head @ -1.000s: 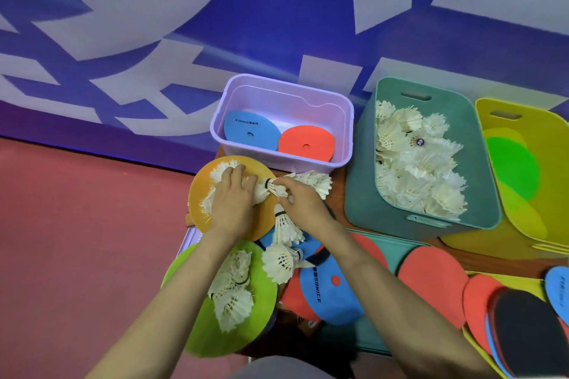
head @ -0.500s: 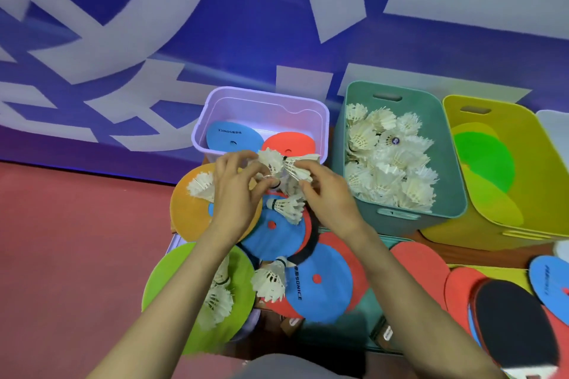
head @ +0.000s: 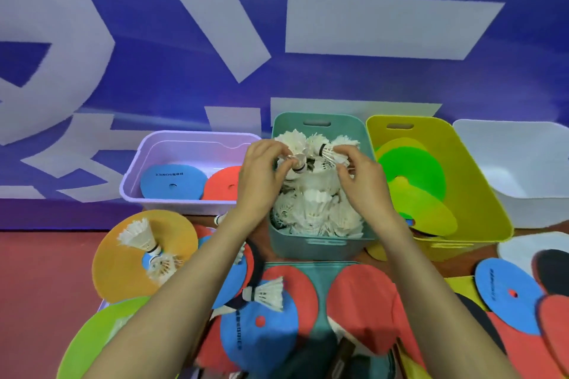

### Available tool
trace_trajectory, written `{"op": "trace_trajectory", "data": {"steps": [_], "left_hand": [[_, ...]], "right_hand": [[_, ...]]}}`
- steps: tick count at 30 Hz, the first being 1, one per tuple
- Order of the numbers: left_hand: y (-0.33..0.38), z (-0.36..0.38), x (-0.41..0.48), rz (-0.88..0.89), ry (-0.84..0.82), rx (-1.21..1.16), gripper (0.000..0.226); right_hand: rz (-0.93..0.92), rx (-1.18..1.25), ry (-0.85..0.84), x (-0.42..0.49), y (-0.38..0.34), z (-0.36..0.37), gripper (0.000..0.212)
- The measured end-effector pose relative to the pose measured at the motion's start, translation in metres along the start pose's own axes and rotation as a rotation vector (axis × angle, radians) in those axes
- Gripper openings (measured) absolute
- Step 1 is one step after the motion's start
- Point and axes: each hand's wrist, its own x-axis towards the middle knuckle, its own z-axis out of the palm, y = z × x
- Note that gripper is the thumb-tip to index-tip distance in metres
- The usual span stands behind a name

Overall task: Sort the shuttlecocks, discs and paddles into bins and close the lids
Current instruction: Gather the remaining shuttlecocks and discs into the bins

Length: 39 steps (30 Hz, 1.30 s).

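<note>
Both my hands are over the teal bin (head: 318,248), which is heaped with white shuttlecocks (head: 314,206). My left hand (head: 261,172) pinches a shuttlecock (head: 295,152) by its cork. My right hand (head: 360,175) pinches another shuttlecock (head: 334,155) by its feathers. Two shuttlecocks (head: 138,237) lie on an orange disc (head: 123,271) at the left. One more shuttlecock (head: 266,294) lies on a blue disc (head: 261,335) in the front pile. The purple bin (head: 184,144) holds a blue and a red disc. Green and yellow discs sit in the yellow bin (head: 468,163).
A white bin (head: 517,169) stands at the far right. Red paddles (head: 363,308), blue and red discs and a dark paddle (head: 554,274) are spread across the front. A green disc (head: 92,344) lies at the front left. A blue banner wall rises behind the bins.
Both hands have carried their shuttlecocks from above the disc pile rightward to over the teal bin. The view has shifted right, and the white bin has come into sight.
</note>
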Motion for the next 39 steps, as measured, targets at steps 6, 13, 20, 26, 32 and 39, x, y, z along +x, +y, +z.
{"op": "trace_trajectory", "data": {"steps": [6, 13, 20, 26, 32, 39], "left_hand": [[-0.003, 0.039, 0.058, -0.045, -0.101, 0.246, 0.015], [-0.034, 0.076, 0.105, 0.054, -0.165, 0.562, 0.002], [-0.043, 0.076, 0.117, 0.144, -0.011, 0.587, 0.009], [-0.040, 0.074, 0.093, 0.168, -0.175, 0.478, 0.008], [-0.026, 0.087, 0.092, 0.063, -0.540, 0.557, 0.015], [-0.023, 0.115, 0.103, -0.090, -0.745, 0.712, 0.025]], "right_hand": [[0.059, -0.179, -0.081, 0.062, 0.040, -0.003, 0.033], [0.044, -0.435, -0.290, 0.126, 0.049, 0.037, 0.039], [-0.023, -0.627, -0.504, 0.150, 0.049, 0.070, 0.039], [0.007, -0.551, -0.512, 0.156, 0.060, 0.085, 0.039], [0.021, -0.353, -0.595, 0.151, 0.074, 0.073, 0.056], [0.016, -0.317, -0.562, 0.140, 0.077, 0.054, 0.053]]}}
